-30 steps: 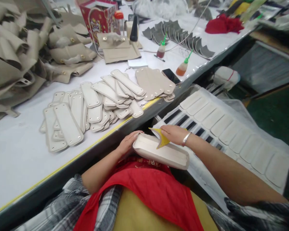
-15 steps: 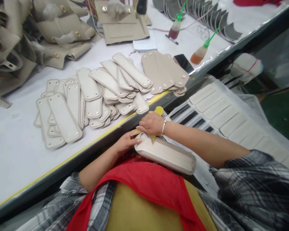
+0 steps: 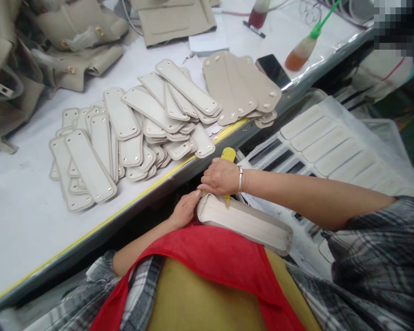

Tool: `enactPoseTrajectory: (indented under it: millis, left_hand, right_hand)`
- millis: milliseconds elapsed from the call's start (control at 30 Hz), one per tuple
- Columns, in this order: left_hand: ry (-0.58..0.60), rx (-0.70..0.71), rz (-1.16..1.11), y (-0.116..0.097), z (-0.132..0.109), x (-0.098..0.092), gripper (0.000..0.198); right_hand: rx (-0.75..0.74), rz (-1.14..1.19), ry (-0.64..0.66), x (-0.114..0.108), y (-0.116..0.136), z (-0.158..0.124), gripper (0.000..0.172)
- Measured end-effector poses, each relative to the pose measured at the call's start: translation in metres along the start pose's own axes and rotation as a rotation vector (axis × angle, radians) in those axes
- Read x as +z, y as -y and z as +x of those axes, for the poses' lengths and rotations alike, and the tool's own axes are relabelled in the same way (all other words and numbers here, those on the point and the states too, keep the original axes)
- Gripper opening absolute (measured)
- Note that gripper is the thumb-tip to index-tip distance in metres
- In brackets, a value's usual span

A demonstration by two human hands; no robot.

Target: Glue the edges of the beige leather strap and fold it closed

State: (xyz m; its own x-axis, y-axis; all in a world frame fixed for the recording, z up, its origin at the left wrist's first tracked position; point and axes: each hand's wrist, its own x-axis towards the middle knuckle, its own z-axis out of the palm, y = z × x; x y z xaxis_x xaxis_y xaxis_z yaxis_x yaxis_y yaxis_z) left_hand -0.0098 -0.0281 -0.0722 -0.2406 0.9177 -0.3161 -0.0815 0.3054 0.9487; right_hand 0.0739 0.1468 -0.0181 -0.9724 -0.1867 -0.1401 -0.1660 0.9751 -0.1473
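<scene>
A long, beige, box-shaped leather-like piece (image 3: 244, 223) lies tilted across my lap, against the red apron. My left hand (image 3: 184, 210) is closed at its left end, thumb and fingers pinching the edge. Over the upper edge, my right hand (image 3: 221, 177) is closed around a flat yellow tool (image 3: 228, 154). The tool's rounded end sticks out above the fist and a narrow yellow part shows below it, against the piece. Its exact kind cannot be made out. The two hands nearly touch at the fingertips.
Pale strips with metal studs (image 3: 89, 165) are heaped on the table, beside beige panels (image 3: 227, 87) and a phone (image 3: 272, 69). Behind stand squeeze bottles (image 3: 298, 55) and beige bags (image 3: 79, 27). Right of me, a sheet (image 3: 331, 138) carries rows of pale pieces.
My left hand has closed in toward the right hand at the piece's end. The yellow bit seen by its fingers is now mostly hidden. The camera view has shifted slightly.
</scene>
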Motion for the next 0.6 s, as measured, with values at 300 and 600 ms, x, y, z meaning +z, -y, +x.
enactPoseTrajectory:
  millis: [300, 600]
  left_hand:
    - [-0.05, -0.049, 0.034, -0.007, -0.005, 0.008, 0.044]
    - [-0.055, -0.085, -0.021, -0.007, -0.007, 0.014, 0.041]
  right_hand:
    - [0.068, 0.037, -0.027, 0.004, 0.006, -0.008, 0.052]
    - [0.145, 0.098, -0.016, 0.01, 0.01, -0.018, 0.051]
